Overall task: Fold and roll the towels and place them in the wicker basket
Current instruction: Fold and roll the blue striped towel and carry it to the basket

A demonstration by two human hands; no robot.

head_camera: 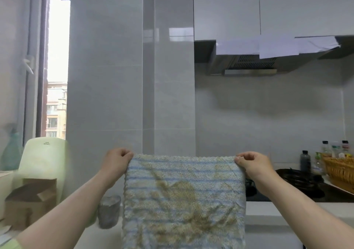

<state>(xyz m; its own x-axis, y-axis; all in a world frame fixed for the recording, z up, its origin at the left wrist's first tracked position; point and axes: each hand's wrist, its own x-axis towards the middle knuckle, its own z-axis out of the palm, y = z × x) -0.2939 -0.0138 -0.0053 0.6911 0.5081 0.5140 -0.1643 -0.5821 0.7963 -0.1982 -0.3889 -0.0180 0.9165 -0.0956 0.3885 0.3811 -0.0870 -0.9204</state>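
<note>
Blue-striped, beige-flecked fleecy towel (183, 200) hung spread below the pinching left hand (116, 160) and right hand (251, 163), one per top corner, woven wicker basket (339, 172) right of the right-hand grip; folding judged just begun, next needing corners brought together.

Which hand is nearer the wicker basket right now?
Right. The right hand pinches the towel at its top corner on the side of the wicker basket; the left hand pinches the opposite corner, farther away.

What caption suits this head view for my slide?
Left hand and right hand pinch a striped towel by its top corners, hanging spread; wicker basket at right.
</note>
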